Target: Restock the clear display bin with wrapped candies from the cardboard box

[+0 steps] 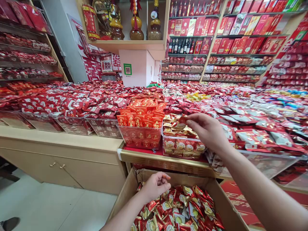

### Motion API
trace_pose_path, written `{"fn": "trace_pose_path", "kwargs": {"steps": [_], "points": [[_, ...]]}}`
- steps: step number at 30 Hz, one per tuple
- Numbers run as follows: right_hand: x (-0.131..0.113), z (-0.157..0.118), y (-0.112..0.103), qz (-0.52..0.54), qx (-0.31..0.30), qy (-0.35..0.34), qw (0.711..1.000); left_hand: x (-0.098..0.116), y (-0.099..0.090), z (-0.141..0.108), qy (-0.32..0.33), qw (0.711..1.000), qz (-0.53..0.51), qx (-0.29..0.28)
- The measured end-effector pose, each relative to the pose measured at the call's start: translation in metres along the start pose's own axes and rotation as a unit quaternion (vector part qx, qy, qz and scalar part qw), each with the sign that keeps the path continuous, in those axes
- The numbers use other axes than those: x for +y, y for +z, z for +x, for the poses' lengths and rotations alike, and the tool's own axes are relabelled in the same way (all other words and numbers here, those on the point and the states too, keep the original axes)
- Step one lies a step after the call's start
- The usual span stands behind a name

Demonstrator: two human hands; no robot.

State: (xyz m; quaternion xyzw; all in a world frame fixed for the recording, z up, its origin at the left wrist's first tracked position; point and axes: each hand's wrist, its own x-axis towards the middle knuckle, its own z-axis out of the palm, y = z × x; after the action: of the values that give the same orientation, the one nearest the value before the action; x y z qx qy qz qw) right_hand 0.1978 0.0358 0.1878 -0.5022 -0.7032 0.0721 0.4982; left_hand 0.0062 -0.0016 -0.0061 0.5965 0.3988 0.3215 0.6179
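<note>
A long pale-wood counter (91, 144) spans the view, crowded with packet-filled bins, a white pillar (134, 65) rising behind them. Below its gold-trimmed front edge (166, 160), which stands between box and bins, an open brown cardboard box (228, 208) holds many red-and-gold packets (178, 208). Clear plastic bins of red packets (141, 138) and larger white-and-red packets (262, 157) flank the clear bin of gold-and-red packets (184, 149), leaving little room sideways; the open space is above. The left hand (154, 186) hovers over the box's rear part, loosely curled, with a narrow thumb gap. The right hand (210, 131) pinches one small gold-and-red foil packet (181, 122) over the middle bin, its red end at the fingertips; its long axis is unclear.
</note>
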Motion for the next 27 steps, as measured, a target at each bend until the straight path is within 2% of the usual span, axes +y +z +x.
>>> {"fn": "trace_pose_path", "kwargs": {"steps": [2, 5, 9, 14, 21, 27], "points": [[0.009, 0.024, 0.007, -0.024, -0.051, -0.006, 0.998, 0.0, 0.0, -0.001, -0.008, 1.0, 0.021, -0.008], [0.022, 0.041, 0.024, -0.042, -0.113, -0.006, 0.993, 0.0, -0.002, -0.002, -0.025, 0.999, 0.046, -0.013], [0.029, 0.044, 0.038, -0.05, -0.177, 0.007, 0.983, -0.004, -0.004, -0.002, -0.029, 0.997, 0.068, -0.02], [0.029, 0.043, 0.043, -0.01, -0.236, 0.024, 0.972, -0.009, -0.003, -0.003, -0.045, 0.995, 0.078, -0.04], [0.025, 0.044, 0.042, -0.058, -0.258, -0.005, 0.964, -0.012, -0.003, -0.004, -0.053, 0.994, 0.082, -0.057], [0.028, 0.046, 0.042, -0.085, -0.274, 0.007, 0.958, -0.015, -0.003, -0.003, -0.056, 0.992, 0.094, -0.059]]}}
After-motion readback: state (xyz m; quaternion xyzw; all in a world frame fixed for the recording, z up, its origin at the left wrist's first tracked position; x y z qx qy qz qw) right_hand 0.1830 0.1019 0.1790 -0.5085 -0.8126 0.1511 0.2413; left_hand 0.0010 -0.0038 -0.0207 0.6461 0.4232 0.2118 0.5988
